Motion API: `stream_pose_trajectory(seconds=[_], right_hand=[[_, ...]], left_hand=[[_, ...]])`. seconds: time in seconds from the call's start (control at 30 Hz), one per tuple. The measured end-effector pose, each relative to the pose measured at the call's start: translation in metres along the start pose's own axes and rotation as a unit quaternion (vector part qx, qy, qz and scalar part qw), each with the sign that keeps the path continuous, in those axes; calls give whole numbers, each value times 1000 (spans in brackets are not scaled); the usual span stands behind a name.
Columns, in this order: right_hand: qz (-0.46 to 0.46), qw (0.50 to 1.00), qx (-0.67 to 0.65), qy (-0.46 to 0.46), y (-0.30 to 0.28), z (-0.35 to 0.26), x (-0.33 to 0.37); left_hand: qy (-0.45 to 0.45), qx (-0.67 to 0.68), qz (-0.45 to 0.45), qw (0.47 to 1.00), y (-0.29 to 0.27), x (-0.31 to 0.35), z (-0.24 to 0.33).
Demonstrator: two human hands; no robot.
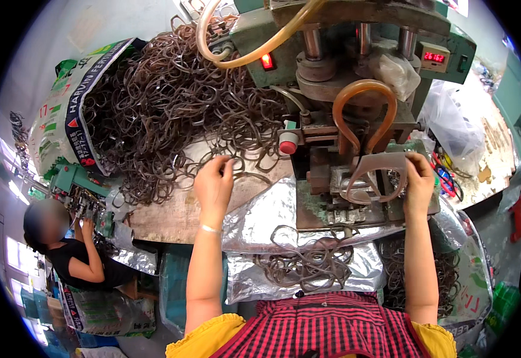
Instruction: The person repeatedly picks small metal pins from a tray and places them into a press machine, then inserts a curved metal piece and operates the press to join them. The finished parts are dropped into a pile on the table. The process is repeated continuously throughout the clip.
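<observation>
I counted two bare hands, one on either side of a single green press (320,89). The right hand (419,182) held one thing, a pale translucent ring (382,161) with a broad flat top. Its fingers and thumb were pinched narrowly on the ring's right end, and the rest of the loop hung in front of the press's lower block; I could not tell whether it touched the metal. The left hand (214,185) was up to the left of the press, fingers curled in and thumb close to them, so the gap was narrow; I could not make out whether anything was caught there.

On the press I counted two tubes: one orange-brown arch (368,86) at its centre and one yellowish hose (260,58) at its upper left. It also had one red push button (288,143) on its left side and one lit display (434,58) at its upper right.

Left of the press lay one great heap of dark loops (165,95), too many to count, spilling from one printed sack (63,113). Below the press, one smaller tangle (308,265) rested on silver foil (245,280). One co-worker (87,262) sat far to its left.
</observation>
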State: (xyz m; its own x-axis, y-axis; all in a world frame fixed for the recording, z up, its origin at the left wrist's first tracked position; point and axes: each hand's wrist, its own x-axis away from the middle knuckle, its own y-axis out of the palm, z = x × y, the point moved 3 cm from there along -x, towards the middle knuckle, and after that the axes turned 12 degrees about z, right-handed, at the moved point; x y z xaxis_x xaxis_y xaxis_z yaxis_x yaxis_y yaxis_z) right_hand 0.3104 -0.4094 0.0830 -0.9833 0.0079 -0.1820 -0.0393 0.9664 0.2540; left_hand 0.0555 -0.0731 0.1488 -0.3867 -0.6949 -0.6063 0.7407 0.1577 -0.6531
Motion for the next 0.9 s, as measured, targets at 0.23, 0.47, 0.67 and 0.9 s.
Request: stream_pose_trajectory(seconds=[0.23,0.47,0.67,0.9], right_hand=[[52,966,222,-124,-40,-27,32],[-46,968,191,-158,-30,-79,55],[-110,988,20,-103,64,-71,59],[-134,985,-86,63,70,-72,64]], left_hand=[[-166,-6,-69,984,77,38,-87],[-242,362,-114,893,39,49,0],[-178,386,60,903,63,67,-17],[216,496,189,820,-30,33,124]])
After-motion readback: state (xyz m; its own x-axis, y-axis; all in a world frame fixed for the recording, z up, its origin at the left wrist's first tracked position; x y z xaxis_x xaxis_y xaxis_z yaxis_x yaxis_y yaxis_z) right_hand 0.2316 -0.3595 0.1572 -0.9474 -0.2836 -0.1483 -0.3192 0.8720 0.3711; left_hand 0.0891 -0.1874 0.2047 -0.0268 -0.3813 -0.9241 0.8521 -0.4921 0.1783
